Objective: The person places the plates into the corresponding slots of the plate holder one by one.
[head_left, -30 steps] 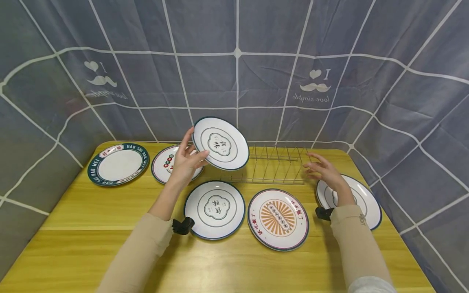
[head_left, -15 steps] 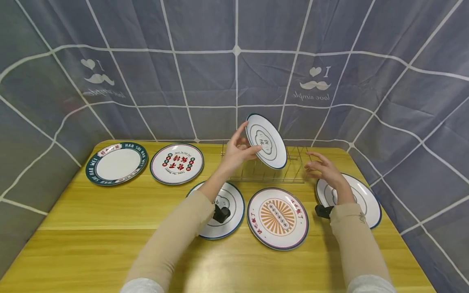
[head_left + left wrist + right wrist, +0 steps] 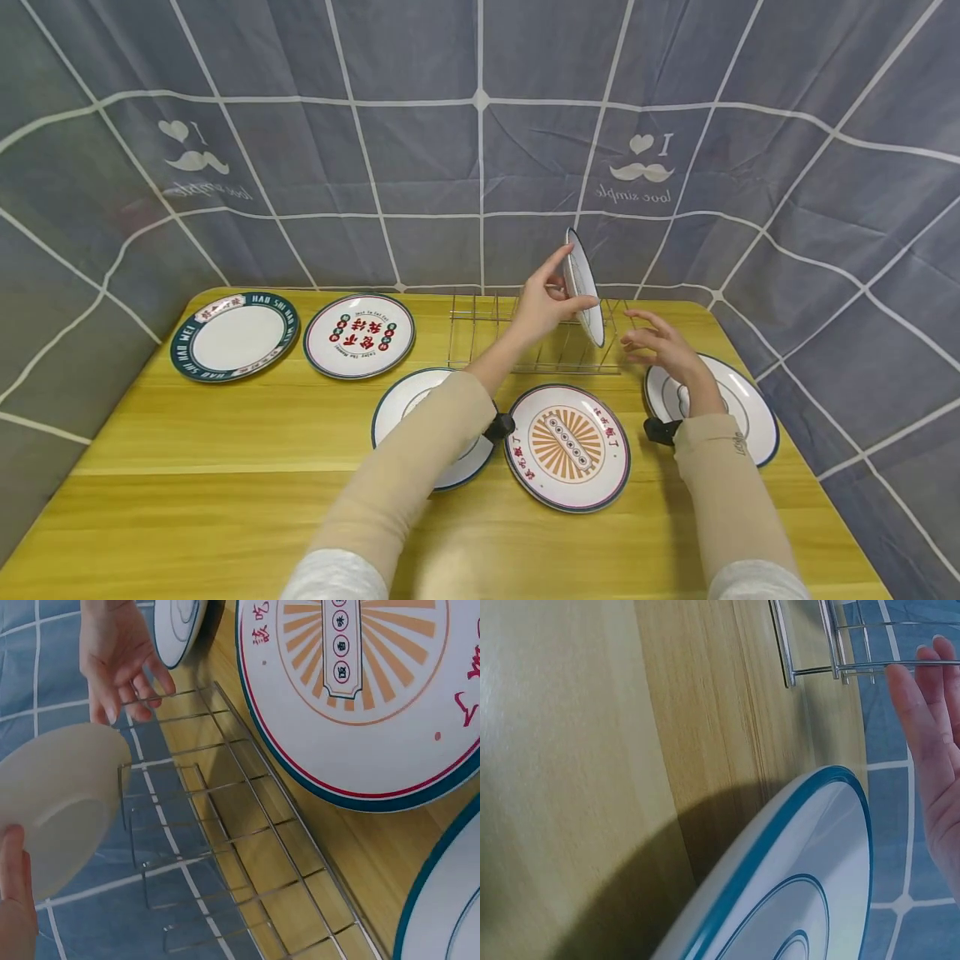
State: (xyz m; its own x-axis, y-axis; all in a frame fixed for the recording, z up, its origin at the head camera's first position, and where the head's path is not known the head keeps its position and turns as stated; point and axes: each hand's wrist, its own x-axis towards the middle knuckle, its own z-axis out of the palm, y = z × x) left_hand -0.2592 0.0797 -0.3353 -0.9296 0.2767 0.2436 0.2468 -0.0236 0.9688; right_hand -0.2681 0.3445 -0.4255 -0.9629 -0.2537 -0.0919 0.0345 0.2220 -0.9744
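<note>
My left hand (image 3: 543, 302) pinches a white dinner plate (image 3: 585, 287) by its edge, thumb on one face. Tilted almost on edge, the plate is over the right part of a wire dish rack (image 3: 558, 370); its pale underside (image 3: 67, 810) shows in the left wrist view. My right hand (image 3: 667, 350) is at the rack's right end with relaxed fingers and nothing in its grasp. In the right wrist view its fingertips (image 3: 901, 679) are right at a rack wire. Below that hand lies a blue-rimmed white plate (image 3: 753, 417), partly covered by the wrist.
In front of the rack lie a plate with an orange sunburst (image 3: 570, 448) and a blue-rimmed plate (image 3: 397, 408) half covered by my left sleeve. Farther left are a red-lettered plate (image 3: 360, 336) and a green-rimmed plate (image 3: 236, 337). A grey checked curtain (image 3: 420, 158) hangs behind the table.
My left hand has carried the plate rightward from the rack's left end to its right part, turning it from face-on to nearly edge-on. The right hand has stayed in place.
</note>
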